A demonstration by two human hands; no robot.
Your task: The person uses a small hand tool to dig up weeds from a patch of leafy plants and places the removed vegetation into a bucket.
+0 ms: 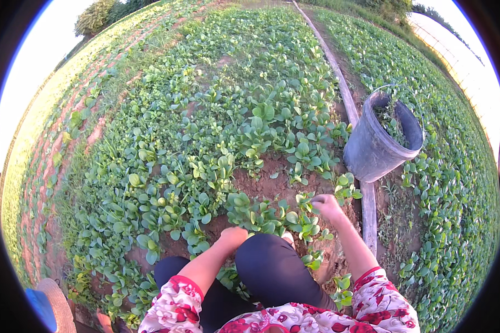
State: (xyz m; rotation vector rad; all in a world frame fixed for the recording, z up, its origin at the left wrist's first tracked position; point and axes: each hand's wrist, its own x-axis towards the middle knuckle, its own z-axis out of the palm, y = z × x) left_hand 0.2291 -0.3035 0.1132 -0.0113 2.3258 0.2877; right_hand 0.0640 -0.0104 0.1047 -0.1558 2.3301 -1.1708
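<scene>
My right hand (pixel 328 207) is low over the bed, its fingers curled at the leaves of a small leafy green plant (pixel 304 224). Whether a stem is between those fingers cannot be made out. My left hand (pixel 234 237) rests by my raised knee (pixel 264 258), close to a clump of broad-leaved seedlings (pixel 250 214); its fingers are mostly hidden. Bare reddish soil (pixel 271 179) shows just beyond both hands. To the right, a grey plastic bucket (pixel 368 147) with a wire handle holds pulled green weeds (pixel 389 120).
A flat pale irrigation hose (pixel 337 75) runs lengthwise along the bed and passes by the bucket. Dense green rows (pixel 450 200) grow on its far side. At lower left, another person's straw hat (pixel 56 304) and hand (pixel 105 321) appear. A plastic-covered greenhouse (pixel 454 54) stands at upper right.
</scene>
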